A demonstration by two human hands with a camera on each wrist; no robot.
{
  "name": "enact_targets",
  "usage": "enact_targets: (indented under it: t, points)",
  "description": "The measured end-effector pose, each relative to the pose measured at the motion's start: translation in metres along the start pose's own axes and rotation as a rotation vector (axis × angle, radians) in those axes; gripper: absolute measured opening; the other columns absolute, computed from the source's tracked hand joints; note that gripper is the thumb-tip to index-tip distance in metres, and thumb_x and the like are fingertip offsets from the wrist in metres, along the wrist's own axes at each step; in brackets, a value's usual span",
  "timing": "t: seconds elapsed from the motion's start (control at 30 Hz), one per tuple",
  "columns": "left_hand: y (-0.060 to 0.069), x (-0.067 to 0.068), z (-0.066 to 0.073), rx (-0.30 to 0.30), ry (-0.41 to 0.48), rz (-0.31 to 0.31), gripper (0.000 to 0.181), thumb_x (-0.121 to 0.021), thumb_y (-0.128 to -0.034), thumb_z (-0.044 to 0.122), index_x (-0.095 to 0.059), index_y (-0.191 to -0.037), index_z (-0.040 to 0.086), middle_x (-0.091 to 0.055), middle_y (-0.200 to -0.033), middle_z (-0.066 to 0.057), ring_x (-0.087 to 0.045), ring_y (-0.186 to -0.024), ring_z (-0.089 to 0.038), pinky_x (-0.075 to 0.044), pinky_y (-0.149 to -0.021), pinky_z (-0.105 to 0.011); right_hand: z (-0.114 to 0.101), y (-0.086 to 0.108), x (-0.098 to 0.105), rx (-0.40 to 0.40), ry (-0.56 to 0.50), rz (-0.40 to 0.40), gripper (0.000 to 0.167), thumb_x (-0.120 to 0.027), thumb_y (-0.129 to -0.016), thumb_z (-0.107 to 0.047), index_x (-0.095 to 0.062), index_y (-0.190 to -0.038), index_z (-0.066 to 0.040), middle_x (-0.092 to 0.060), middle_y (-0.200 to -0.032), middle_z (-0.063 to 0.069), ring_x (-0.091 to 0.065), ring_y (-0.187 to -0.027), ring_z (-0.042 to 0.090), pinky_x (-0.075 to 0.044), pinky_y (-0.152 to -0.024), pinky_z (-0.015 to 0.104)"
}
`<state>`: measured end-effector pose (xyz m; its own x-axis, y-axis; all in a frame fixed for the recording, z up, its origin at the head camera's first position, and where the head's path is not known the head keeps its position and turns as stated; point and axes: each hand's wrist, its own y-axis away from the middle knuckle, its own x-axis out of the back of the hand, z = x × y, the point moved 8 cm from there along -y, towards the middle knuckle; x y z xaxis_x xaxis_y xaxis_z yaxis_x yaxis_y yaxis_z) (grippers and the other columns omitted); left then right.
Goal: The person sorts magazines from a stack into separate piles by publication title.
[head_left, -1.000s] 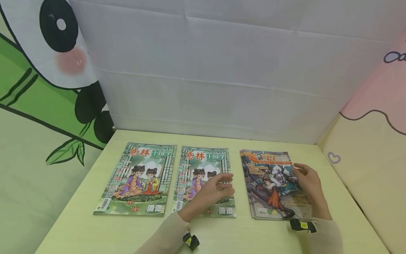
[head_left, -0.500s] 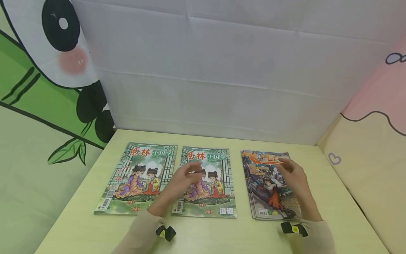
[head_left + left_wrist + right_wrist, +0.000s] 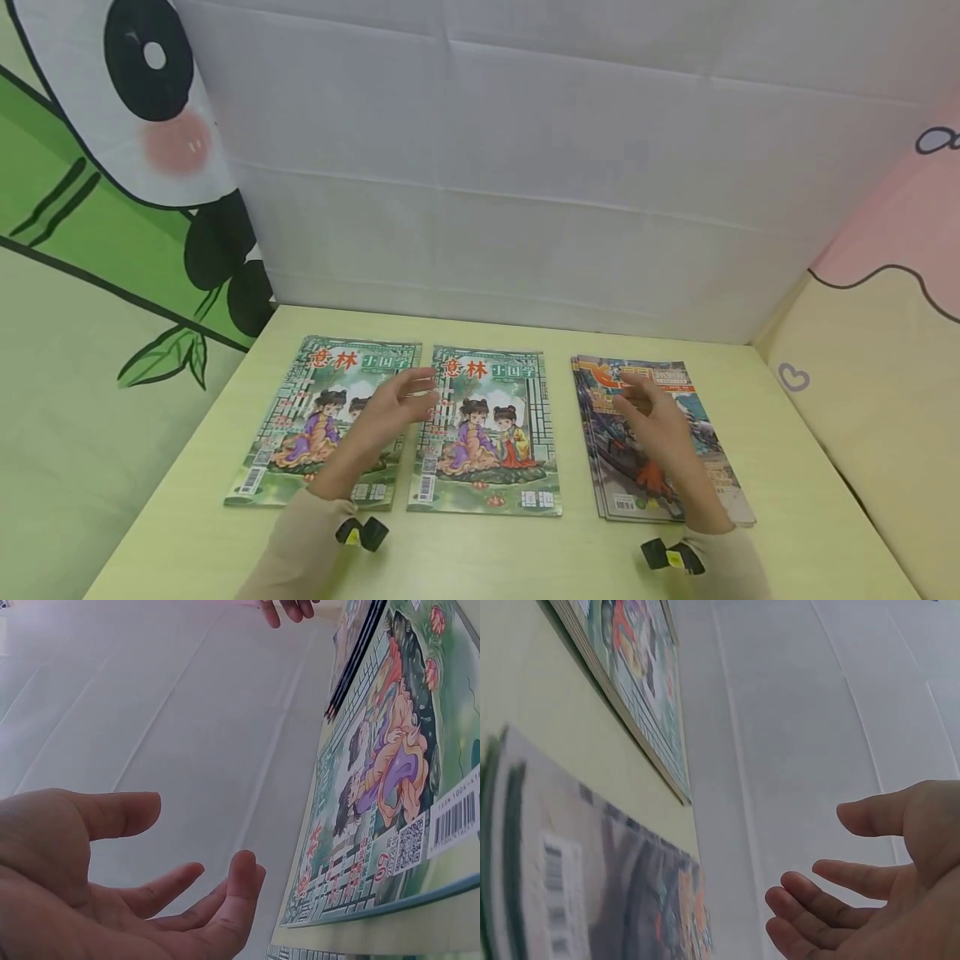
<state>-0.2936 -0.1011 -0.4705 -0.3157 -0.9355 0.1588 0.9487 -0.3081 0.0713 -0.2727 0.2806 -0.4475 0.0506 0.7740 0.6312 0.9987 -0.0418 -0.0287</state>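
Note:
Above the gap between two green magazine stacks hovers my left hand (image 3: 386, 417), its fingers loosely bent and holding nothing. Beneath it lies the left stack (image 3: 292, 450), partly covered by the hand, and to its right the middle stack (image 3: 487, 492) with the same cover. My right hand (image 3: 660, 421) hangs over the dark comic magazine stack (image 3: 712, 417) on the right, also holding nothing. In the left wrist view the left hand (image 3: 150, 877) has its thumb apart from its relaxed fingers. The right wrist view shows the right hand (image 3: 885, 877) likewise off the stack.
All three stacks lie in a row on a pale yellow table (image 3: 495, 558). A white cloth wall (image 3: 487, 208) rises behind the table's far edge. Printed cloth with a panda face (image 3: 165, 158) hangs at left, and pink and cream cloth (image 3: 892, 275) at right.
My left hand has moved left, from over the middle stack toward the left one. My right hand has moved left from the right edge of the comic stack to above it. The magazines stay put.

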Motion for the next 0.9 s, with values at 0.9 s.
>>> enact_targets:
  t: [0.9]
  points:
    - [0.001,0.001,-0.019,0.171,-0.108,-0.073,0.076,-0.061,-0.1151,0.034,-0.027,-0.172,-0.001,-0.043,-0.164,-0.04,-0.046,-0.149,-0.059,-0.04,-0.119,-0.075,-0.008,0.012,-0.093,-0.096,-0.291,-0.15,0.08,-0.069,-0.11,-0.012,-0.023,-0.174,0.003,-0.053,-0.154,0.036,-0.058,-0.139,0.052,-0.059,-0.107,0.058]
